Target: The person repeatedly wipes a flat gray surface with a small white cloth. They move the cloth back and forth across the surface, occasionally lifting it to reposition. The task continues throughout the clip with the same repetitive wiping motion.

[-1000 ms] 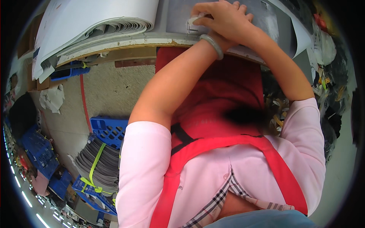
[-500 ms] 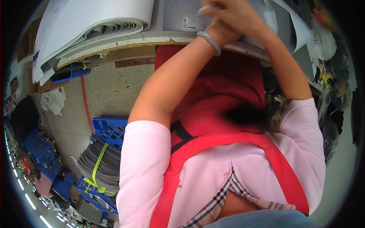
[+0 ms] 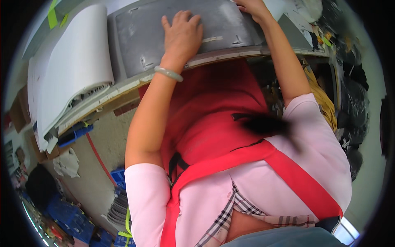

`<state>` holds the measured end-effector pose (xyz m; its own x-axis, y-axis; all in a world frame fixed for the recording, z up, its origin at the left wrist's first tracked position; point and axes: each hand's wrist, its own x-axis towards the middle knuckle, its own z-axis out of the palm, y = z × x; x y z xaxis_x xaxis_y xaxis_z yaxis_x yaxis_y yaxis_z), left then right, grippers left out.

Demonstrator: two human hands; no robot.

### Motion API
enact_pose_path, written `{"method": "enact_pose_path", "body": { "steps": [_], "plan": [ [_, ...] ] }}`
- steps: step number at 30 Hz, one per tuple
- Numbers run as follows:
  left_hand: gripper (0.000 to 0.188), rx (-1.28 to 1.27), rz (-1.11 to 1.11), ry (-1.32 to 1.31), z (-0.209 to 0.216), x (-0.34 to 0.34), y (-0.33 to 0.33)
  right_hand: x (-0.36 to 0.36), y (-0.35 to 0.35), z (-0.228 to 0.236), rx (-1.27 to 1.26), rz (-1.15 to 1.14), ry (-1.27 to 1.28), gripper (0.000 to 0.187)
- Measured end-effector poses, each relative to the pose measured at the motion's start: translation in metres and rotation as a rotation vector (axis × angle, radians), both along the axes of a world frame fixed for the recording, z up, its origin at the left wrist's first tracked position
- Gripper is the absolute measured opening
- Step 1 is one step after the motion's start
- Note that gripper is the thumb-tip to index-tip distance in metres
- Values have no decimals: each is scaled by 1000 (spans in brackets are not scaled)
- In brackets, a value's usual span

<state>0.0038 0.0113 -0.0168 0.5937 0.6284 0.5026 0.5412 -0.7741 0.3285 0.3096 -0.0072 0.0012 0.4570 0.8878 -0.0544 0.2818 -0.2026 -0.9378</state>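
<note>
My left hand (image 3: 183, 36) lies with its fingers spread on a flat grey panel (image 3: 144, 39) on the workbench. Pale smudges and small dark slot-like marks show near the panel's corners. At the panel's far right edge is my right hand (image 3: 253, 8), its fingers pointing left. The top of the picture cuts that hand off in part, so whether it grips the edge is hidden. A pale bracelet (image 3: 168, 73) circles my left wrist.
A thick folded stack of white sheets (image 3: 78, 57) stands left of the panel. The bench edge (image 3: 230, 54) runs before my red apron (image 3: 214, 111). Below left are blue crates (image 3: 70, 216) and a strapped grey stack (image 3: 118, 208). Dark plastic bags (image 3: 356, 103) crowd the right.
My hands were together above the bench and have moved apart, left hand onto the panel, right hand to its right edge. The view has shifted, showing more of the panel.
</note>
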Motion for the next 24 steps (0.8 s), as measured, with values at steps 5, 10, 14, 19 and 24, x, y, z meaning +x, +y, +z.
{"method": "enact_pose_path", "body": {
  "steps": [5, 10, 14, 19, 24],
  "plan": [
    [32, 41, -165, -193, 18, -2, -15, -35, -12, 30, 32, 188, 77, 13],
    [31, -174, -698, -231, 58, 17, -117, -10, -38, 89, 478, 236, 523, 17],
    [53, -256, -400, -328, 48, 96, -104, 6, -86, 121, 672, 289, 569, 32],
    [80, -761, -162, -165, 50, 210, -59, 69, -127, 131, 733, -401, 471, 56],
    [26, -605, -115, -525, 64, 194, -4, 22, -158, 140, 733, -387, 556, 59]
  ]
}}
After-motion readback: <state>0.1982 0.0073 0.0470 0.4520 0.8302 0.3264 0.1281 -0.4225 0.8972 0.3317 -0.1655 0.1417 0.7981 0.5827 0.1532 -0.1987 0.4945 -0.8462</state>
